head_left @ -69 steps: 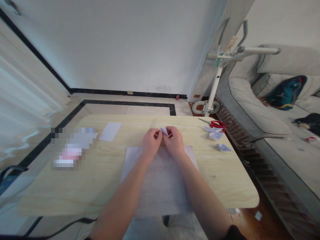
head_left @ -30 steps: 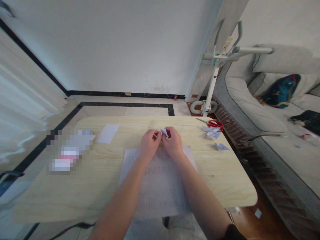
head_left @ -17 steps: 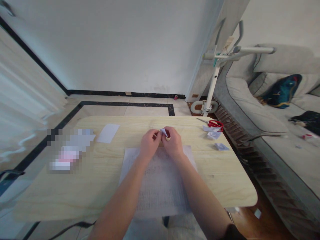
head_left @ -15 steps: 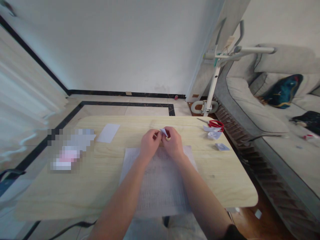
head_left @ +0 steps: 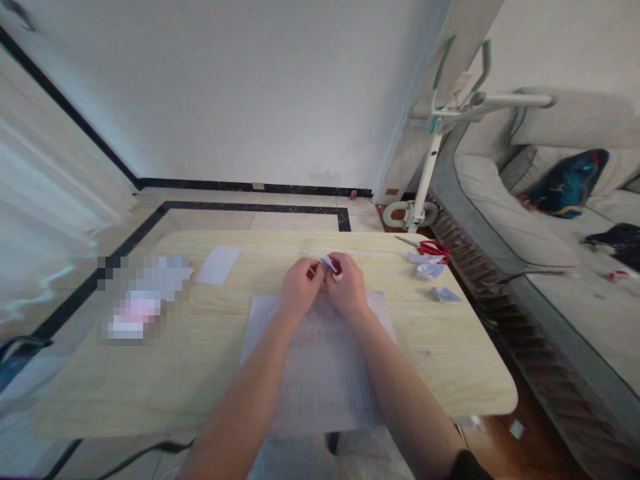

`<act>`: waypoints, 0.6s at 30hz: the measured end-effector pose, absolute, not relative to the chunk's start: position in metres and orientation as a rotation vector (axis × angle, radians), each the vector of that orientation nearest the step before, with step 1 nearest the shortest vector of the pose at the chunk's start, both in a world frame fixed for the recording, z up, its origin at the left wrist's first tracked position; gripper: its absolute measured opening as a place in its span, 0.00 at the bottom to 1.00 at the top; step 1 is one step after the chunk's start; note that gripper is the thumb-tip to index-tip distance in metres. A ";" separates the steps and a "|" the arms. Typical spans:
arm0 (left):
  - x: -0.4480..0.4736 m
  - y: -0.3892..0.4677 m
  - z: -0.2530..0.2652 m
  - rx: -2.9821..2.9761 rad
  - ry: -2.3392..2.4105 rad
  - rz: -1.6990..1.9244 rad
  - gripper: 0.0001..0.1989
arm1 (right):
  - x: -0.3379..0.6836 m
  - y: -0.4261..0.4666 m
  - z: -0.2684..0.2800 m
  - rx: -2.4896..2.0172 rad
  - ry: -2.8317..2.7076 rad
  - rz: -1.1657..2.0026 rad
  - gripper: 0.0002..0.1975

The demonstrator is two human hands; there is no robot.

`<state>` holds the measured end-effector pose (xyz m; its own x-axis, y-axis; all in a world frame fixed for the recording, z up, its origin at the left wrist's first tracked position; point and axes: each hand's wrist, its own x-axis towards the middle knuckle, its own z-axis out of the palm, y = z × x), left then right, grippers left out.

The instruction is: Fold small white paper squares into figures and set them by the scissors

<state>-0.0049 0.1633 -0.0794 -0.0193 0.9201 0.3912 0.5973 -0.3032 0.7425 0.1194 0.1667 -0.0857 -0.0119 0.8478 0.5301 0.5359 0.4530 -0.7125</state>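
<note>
Tabletop, left hand close beside right hand

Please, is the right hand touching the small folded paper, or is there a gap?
Touching. The head view shows the right hand holding the small folded paper at its fingers, without visible gap.

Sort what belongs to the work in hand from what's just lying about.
Likely the work:
white paper between left hand and right hand
large sheet
red-handled scissors
flat white sheet

Seemingly lying about:
dark teal item on sofa
red item on floor
</note>
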 end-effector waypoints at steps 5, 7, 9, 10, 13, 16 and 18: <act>-0.004 0.161 -0.079 1.808 1.566 1.287 0.09 | 0.119 0.167 -0.085 -1.193 -1.597 0.457 0.11; -0.004 0.161 -0.079 1.719 1.574 1.326 0.10 | 0.119 0.167 -0.085 -1.199 -1.543 0.513 0.11; -0.003 0.161 -0.080 1.633 1.580 1.340 0.09 | 0.118 0.168 -0.086 -1.199 -1.490 0.572 0.10; -0.003 0.162 -0.080 1.602 1.573 1.333 0.10 | 0.118 0.169 -0.086 -1.197 -1.464 0.605 0.10; -0.002 0.164 -0.081 1.570 1.522 1.280 0.11 | 0.117 0.171 -0.089 -1.176 -1.381 0.731 0.10; -0.001 0.165 -0.082 1.578 1.490 1.244 0.10 | 0.118 0.172 -0.089 -1.144 -1.291 0.893 0.09; 0.000 0.165 -0.082 1.564 1.486 1.252 0.10 | 0.119 0.173 -0.087 -1.122 -1.242 0.986 0.08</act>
<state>-0.0004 0.1655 -0.0817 -0.0908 0.9742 0.2064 0.3685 -0.1596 0.9158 0.1186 0.1726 -0.0870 0.0919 0.9763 0.1958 0.0308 0.1938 -0.9806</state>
